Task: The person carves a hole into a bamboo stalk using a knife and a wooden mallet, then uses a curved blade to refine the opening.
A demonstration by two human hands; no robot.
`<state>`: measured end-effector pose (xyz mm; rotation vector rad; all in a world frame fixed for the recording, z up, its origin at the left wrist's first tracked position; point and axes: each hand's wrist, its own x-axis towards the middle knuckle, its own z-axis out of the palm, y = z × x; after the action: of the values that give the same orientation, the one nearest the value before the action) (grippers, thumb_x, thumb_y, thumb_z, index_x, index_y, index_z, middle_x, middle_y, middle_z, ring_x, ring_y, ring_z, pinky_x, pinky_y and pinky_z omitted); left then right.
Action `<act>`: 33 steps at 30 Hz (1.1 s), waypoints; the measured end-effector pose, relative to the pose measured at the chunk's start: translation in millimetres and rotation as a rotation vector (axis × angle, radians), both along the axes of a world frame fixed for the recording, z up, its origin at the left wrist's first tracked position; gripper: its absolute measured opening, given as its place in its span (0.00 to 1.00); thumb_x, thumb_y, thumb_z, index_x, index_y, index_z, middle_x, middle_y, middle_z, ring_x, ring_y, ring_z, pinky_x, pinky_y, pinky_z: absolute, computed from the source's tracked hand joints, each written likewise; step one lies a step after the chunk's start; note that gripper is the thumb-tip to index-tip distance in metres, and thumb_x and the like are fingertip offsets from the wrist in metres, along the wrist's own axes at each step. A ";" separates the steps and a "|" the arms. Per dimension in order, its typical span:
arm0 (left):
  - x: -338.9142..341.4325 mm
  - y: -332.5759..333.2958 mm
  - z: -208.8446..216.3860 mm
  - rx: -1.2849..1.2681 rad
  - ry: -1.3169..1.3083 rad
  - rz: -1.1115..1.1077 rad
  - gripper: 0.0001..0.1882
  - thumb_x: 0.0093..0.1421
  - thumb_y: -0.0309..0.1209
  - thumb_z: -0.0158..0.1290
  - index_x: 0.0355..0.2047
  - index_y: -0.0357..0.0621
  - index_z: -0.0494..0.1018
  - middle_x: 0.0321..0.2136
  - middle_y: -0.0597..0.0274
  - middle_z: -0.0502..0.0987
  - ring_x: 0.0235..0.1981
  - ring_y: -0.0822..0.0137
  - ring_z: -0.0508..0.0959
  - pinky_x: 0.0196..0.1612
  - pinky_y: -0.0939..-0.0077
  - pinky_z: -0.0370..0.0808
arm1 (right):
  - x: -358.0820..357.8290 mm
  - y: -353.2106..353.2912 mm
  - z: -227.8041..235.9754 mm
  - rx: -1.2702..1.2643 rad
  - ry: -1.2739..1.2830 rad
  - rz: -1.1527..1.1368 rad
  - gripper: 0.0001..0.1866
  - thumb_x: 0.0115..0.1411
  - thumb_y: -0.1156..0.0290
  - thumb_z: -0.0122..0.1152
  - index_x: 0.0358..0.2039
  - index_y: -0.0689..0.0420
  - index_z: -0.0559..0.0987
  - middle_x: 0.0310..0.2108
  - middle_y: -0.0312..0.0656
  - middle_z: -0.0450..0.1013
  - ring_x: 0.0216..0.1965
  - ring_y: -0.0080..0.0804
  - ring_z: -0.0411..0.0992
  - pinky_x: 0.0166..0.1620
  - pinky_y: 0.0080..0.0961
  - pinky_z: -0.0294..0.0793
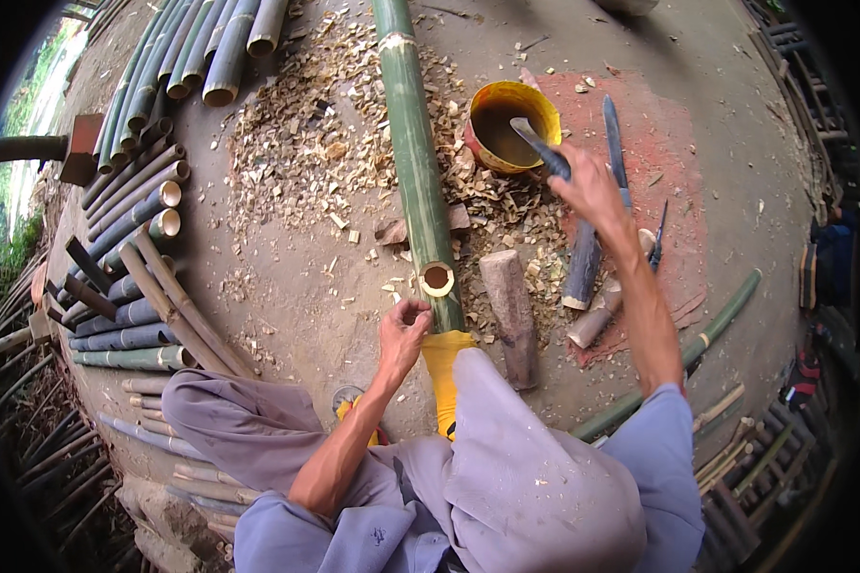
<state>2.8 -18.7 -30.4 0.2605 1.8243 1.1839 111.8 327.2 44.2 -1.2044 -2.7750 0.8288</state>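
A long green bamboo pole (414, 162) lies away from me, its near end by my yellow sock (444, 382). A round hole (438, 279) with a pale cut rim is in its upper side, close to me. Just left of the hole, my left hand (405, 332) has its fingers curled together; whether anything is in them is hidden. My right hand (588, 181) grips the dark handle of a knife (542, 143). Its blade tilts over the rim of a yellow and red bucket (478, 115) that holds murky liquid.
Wood chips (306, 153) cover the ground around the pole. A wooden mallet (509, 315) lies right of it. A long blade (614, 143) rests on a reddish mat (678, 172) beside dark wooden pieces (583, 263). Cut bamboo lengths (162, 67) are stacked at left.
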 end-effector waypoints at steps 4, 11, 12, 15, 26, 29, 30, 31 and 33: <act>4.1 20.8 12.0 0.085 -0.180 -0.092 0.15 0.56 0.32 0.55 0.41 0.35 0.74 0.32 0.62 0.77 0.33 0.74 0.76 0.38 0.79 0.74 | -20.2 50.2 -25.1 0.026 -0.345 0.256 0.21 0.51 0.72 0.55 0.48 0.61 0.73 0.27 0.53 0.74 0.31 0.52 0.74 0.37 0.44 0.76; 28.8 55.9 41.7 0.379 -0.910 -0.114 0.39 0.56 0.41 0.59 0.62 0.34 0.56 0.55 0.51 0.67 0.56 0.62 0.69 0.56 0.67 0.70 | 20.4 -67.8 7.3 -0.272 0.139 -0.005 0.35 0.52 0.70 0.53 0.62 0.60 0.61 0.45 0.54 0.74 0.34 0.44 0.77 0.37 0.33 0.78; 32.2 58.2 41.6 0.419 -0.981 -0.118 0.42 0.55 0.43 0.59 0.63 0.33 0.54 0.57 0.50 0.64 0.58 0.61 0.67 0.57 0.65 0.68 | 35.5 -90.0 7.7 -0.414 0.142 -0.011 0.36 0.51 0.71 0.53 0.63 0.60 0.60 0.47 0.55 0.73 0.34 0.43 0.77 0.37 0.31 0.78; 36.5 54.2 40.4 0.443 -1.053 -0.074 0.46 0.54 0.52 0.58 0.63 0.35 0.54 0.59 0.50 0.63 0.58 0.60 0.66 0.58 0.61 0.67 | 65.0 -148.6 1.4 -0.650 0.157 0.135 0.38 0.50 0.74 0.55 0.65 0.56 0.58 0.50 0.56 0.71 0.37 0.43 0.77 0.38 0.31 0.78; 60.4 72.7 3.0 0.378 -1.334 0.540 0.25 0.66 0.44 0.47 0.54 0.38 0.65 0.53 0.53 0.70 0.54 0.61 0.72 0.55 0.66 0.73 | 27.6 -106.9 -8.4 0.120 -0.240 1.007 0.34 0.53 0.71 0.56 0.62 0.41 0.63 0.36 0.42 0.74 0.30 0.39 0.76 0.28 0.33 0.77; 55.1 67.7 21.3 0.224 -1.310 0.604 0.24 0.65 0.45 0.47 0.52 0.39 0.67 0.50 0.54 0.72 0.51 0.62 0.74 0.53 0.66 0.75 | 11.1 -109.0 1.8 -0.068 -0.387 1.019 0.32 0.54 0.72 0.54 0.61 0.44 0.63 0.35 0.45 0.75 0.26 0.41 0.76 0.26 0.35 0.77; 39.2 66.6 24.1 0.087 -1.308 0.534 0.23 0.65 0.46 0.47 0.51 0.39 0.68 0.48 0.54 0.73 0.49 0.62 0.75 0.52 0.66 0.76 | 4.3 -113.9 -3.6 -0.139 -0.406 0.980 0.32 0.54 0.72 0.55 0.61 0.45 0.63 0.34 0.46 0.75 0.25 0.41 0.76 0.26 0.36 0.77; 26.7 63.8 30.7 -0.046 -1.307 0.453 0.23 0.65 0.46 0.47 0.50 0.40 0.68 0.47 0.55 0.74 0.48 0.62 0.76 0.51 0.66 0.76 | 7.4 -123.1 -3.2 -0.206 -0.429 0.933 0.33 0.54 0.73 0.55 0.62 0.46 0.63 0.33 0.47 0.75 0.24 0.42 0.76 0.26 0.36 0.77; 15.2 54.0 29.1 -0.189 -1.215 0.332 0.21 0.65 0.47 0.47 0.45 0.41 0.71 0.40 0.55 0.77 0.41 0.62 0.78 0.46 0.67 0.79 | 17.9 -146.3 -11.8 -0.371 -0.437 0.787 0.38 0.52 0.73 0.58 0.64 0.48 0.59 0.33 0.50 0.75 0.26 0.46 0.76 0.30 0.39 0.78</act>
<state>17.9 35.3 -1.2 -0.7568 0.8708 0.9974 129.7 180.9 32.4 -0.2503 -3.6320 1.2853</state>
